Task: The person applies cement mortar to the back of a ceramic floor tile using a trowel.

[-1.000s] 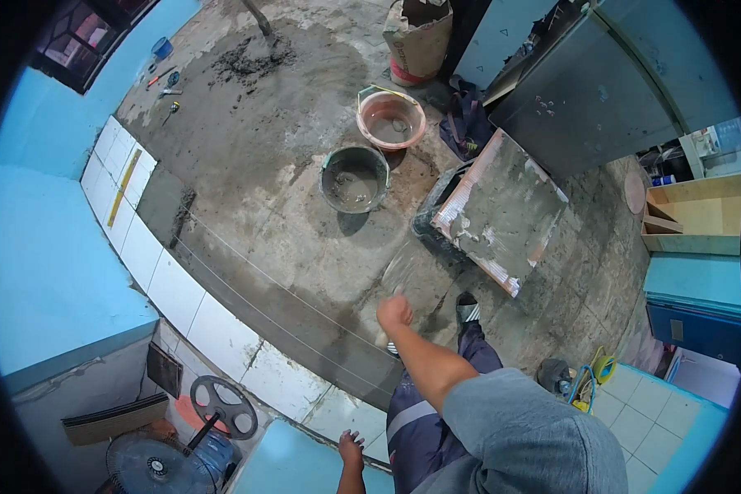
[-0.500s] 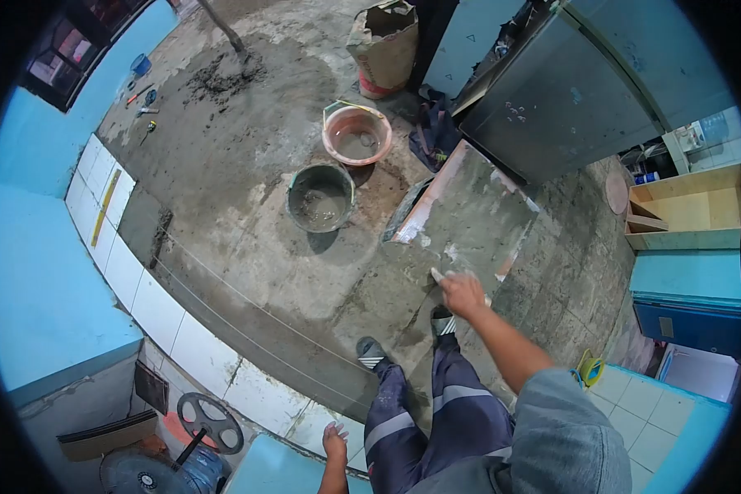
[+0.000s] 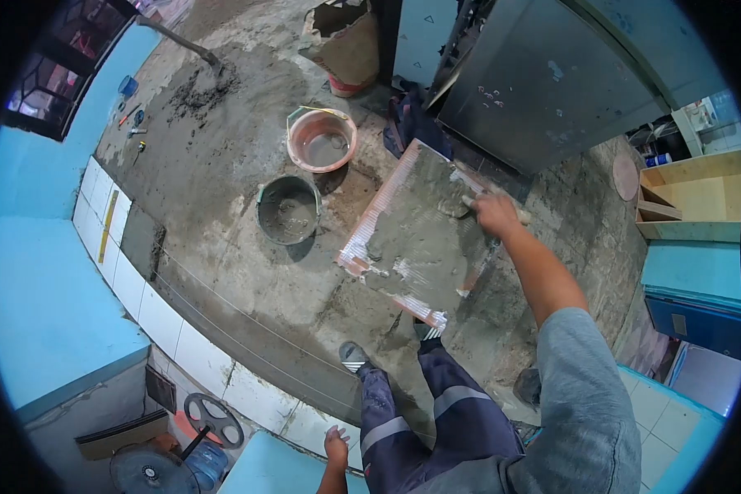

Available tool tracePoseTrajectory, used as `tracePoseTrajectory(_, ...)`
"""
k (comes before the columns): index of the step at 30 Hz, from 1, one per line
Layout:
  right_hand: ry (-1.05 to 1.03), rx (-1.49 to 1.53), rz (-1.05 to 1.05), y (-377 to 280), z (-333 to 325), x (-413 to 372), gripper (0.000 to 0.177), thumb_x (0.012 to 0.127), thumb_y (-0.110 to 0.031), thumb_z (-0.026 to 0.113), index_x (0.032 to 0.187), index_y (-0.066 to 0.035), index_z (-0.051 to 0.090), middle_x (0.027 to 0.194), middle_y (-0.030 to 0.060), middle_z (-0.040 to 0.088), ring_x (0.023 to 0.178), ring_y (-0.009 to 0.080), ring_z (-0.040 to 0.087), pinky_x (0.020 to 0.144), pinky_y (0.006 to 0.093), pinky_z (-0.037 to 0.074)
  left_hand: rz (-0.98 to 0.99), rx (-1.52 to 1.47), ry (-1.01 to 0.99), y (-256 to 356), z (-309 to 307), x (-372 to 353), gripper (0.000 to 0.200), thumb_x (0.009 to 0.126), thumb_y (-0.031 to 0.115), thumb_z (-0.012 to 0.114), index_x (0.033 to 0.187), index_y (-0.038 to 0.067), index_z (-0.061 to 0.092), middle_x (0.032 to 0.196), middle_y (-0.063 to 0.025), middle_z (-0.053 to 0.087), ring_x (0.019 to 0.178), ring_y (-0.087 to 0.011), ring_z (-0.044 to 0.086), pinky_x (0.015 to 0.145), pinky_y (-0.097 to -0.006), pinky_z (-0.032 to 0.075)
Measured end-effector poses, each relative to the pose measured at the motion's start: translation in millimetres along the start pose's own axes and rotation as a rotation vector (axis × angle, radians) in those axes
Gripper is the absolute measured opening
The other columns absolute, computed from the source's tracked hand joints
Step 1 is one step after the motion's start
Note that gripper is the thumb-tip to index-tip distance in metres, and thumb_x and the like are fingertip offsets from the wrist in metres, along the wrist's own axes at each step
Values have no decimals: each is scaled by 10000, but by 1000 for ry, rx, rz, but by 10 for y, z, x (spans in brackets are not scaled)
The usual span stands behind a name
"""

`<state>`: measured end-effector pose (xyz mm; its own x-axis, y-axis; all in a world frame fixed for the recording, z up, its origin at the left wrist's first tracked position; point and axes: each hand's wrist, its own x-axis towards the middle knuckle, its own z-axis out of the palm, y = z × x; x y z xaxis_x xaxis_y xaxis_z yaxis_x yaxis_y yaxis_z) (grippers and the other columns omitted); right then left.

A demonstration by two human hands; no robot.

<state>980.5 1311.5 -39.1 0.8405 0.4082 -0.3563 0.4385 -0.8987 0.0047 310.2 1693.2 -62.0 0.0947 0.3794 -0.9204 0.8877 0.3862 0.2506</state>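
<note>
My right hand (image 3: pixel 496 216) is closed around the handle of a trowel (image 3: pixel 524 216). Its blade, largely hidden by grey mortar, lies at the upper part of a tile (image 3: pixel 356 247) with its ribbed back facing up. Mortar (image 3: pixel 428 235) covers most of that back, leaving ribbed strips bare along the left edge and lower corner. The tile's lower corner is close to my foot. My left hand (image 3: pixel 336 445) hangs low beside my leg, holding nothing, its fingers loosely apart.
A dark bucket (image 3: pixel 262 216) and an orange bucket (image 3: pixel 295 148) stand left of the tile. Behind them is a torn sack (image 3: pixel 346 58). White tiles (image 3: pixel 158 309) edge the floor at left, with strings (image 3: pixel 230 300) stretched alongside. A grey cabinet (image 3: pixel 527 90) stands beyond the tile.
My right hand has moved forward with the trowel, from the tile's near end to its upper part. The view has shifted, and more ribbed tile back shows. My left hand stays low.
</note>
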Motion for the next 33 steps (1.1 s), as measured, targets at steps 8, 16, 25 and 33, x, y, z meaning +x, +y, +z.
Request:
tracePoseTrajectory(8,-17,304,338,76,316,-685,235,852,-145,514,940,-46,709,992,184,706,950,368,685,823,503,533,81,-17,-61,225,880,-223,505,1044,388,458,1394,25,486,1232,-184,634,931,-258,627,786,-344,503)
tracePoseTrajectory(16,-225,565,115,-665,397,-2000,192,812,-146,548,810,-41,709,903,250,697,884,440,677,799,527,538,141,8,-174,539,1356,-133,510,1057,416,464,1359,9,520,1170,-146,675,894,-196,623,793,-327,502)
tracePoseTrajectory(25,99,492,469,179,483,-1526,186,854,-161,550,873,-55,702,952,229,699,915,428,676,797,544,533,210,186,-218,500,1149,122,482,1056,398,459,1378,43,515,1215,-156,647,959,-238,633,838,-374,517)
tracePoseTrajectory(33,-55,708,587,-1682,705,-2217,218,859,-165,563,916,-12,707,965,252,697,935,441,676,844,527,526,189,269,-184,559,615,15,460,1063,375,416,1371,49,521,1172,-156,675,900,-212,659,767,-330,508)
